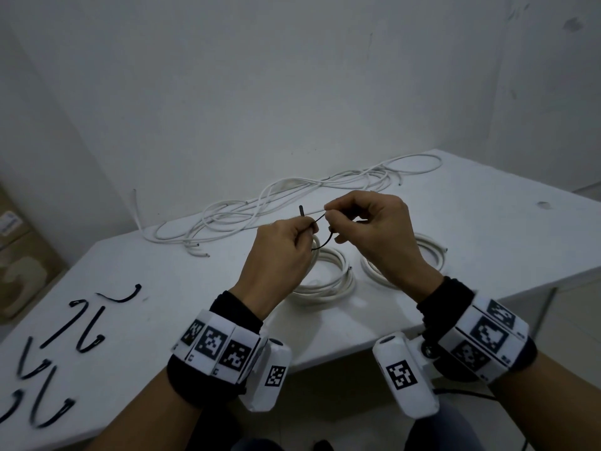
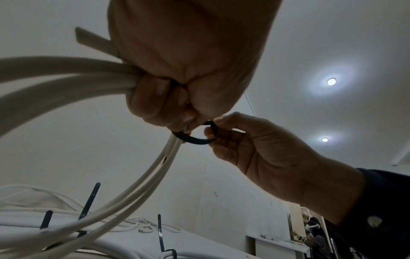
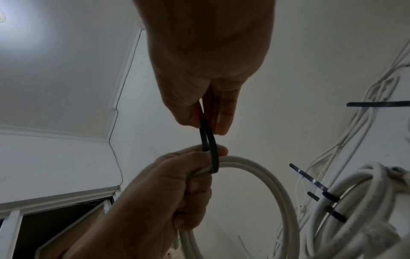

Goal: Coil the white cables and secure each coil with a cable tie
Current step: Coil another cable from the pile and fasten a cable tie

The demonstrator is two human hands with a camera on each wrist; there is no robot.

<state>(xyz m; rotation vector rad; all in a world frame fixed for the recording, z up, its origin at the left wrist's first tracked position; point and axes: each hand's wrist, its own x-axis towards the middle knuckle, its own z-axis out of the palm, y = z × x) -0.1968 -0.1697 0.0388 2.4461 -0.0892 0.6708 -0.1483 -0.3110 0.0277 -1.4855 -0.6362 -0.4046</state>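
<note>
Cable coil [image 1: 325,281], white, raised at one side off the surface [image 1: 471,222] and gripped where its turns bunch together by the left hand [image 1: 276,255], fingers curled round the bundle. A black cable tie [image 2: 195,138] loops round that bundle just beside the left fingers; the right hand [image 1: 367,229] pinches the tie between thumb and fingertips, close above the left. The two hands are almost touching, with the coil hanging below and toward the person.

Risk, as judged from this position: the tie appears not yet drawn tight, so a slackened left grip could let the turns spring apart and slide out of the loop. A tail pulled at an angle may jam, or slip from the pinch. Whether the tail has already entered the tie's head cannot be told.

A second coil [image 1: 429,255], already bound, lies on the surface under the right hand. Loose white cables [image 1: 292,196] sprawl along the far edge, well apart from both hands. Spare black ties [image 1: 87,327] lie scattered on the near left of the surface.
</note>
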